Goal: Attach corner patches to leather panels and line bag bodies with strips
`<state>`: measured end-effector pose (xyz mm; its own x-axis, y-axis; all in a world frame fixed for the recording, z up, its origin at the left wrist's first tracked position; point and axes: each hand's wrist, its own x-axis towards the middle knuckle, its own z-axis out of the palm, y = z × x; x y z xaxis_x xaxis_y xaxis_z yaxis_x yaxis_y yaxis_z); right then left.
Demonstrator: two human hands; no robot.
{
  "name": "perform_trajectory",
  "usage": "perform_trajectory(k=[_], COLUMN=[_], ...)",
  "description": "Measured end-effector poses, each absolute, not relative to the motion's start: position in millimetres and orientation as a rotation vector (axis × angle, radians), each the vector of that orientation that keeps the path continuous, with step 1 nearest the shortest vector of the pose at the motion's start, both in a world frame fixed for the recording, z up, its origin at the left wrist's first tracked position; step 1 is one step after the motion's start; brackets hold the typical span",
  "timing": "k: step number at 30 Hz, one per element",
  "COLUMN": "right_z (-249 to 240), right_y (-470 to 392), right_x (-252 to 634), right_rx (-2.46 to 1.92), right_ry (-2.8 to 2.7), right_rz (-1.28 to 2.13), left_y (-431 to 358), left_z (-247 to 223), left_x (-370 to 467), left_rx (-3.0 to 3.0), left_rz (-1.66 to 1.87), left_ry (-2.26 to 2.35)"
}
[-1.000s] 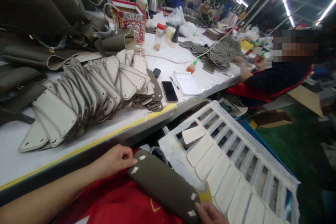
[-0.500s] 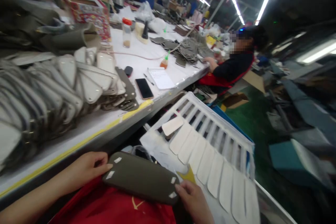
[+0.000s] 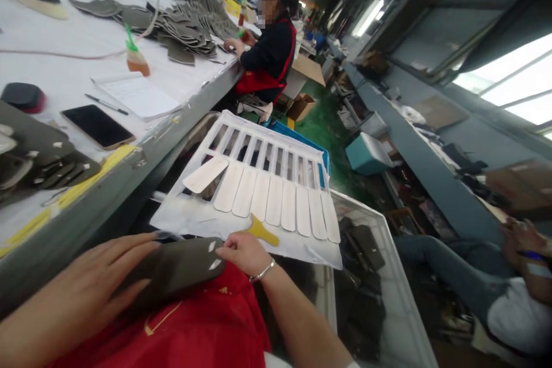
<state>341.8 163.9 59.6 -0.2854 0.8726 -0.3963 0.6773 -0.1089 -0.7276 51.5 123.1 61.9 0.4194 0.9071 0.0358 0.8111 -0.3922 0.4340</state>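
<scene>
A dark olive panel with rounded ends lies over the red apron on my lap. Two small white patches show near its right end. My left hand rests across the panel's left part with its fingers stretched out, hiding that end. At the right end, my right hand pinches the panel's edge between thumb and fingers. Just beyond that hand, a yellow Y-shaped piece sits on a white slatted rack. Several white rounded strips lie side by side on the rack.
On the table at left are a phone, a notepad, a pen, a small orange bottle and olive pieces. A co-worker sits farther along. Another person's legs show at right.
The view has swung to the right. My left hand has gone from pinching the panel's left end to lying across it with fingers outstretched. My right hand still pinches the right end.
</scene>
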Motion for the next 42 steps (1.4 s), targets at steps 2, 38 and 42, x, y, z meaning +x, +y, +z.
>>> perform_trajectory(k=[2,38,42], right_z=[58.9,68.0,64.8], right_y=[162.8,163.9,161.5], right_x=[342.5,336.9,337.6], right_rx=[-1.734,-1.769,-1.750], right_ry=[-1.931,-2.438,-2.385], right_rz=[1.357,0.834,0.839], left_y=[130.1,142.0,137.6], left_z=[59.5,24.0,24.8], left_x=[94.5,152.6,149.8], left_rx=[2.395,2.552,2.662], left_rz=[0.319,0.429,0.519], left_ry=[1.364,1.277,1.171])
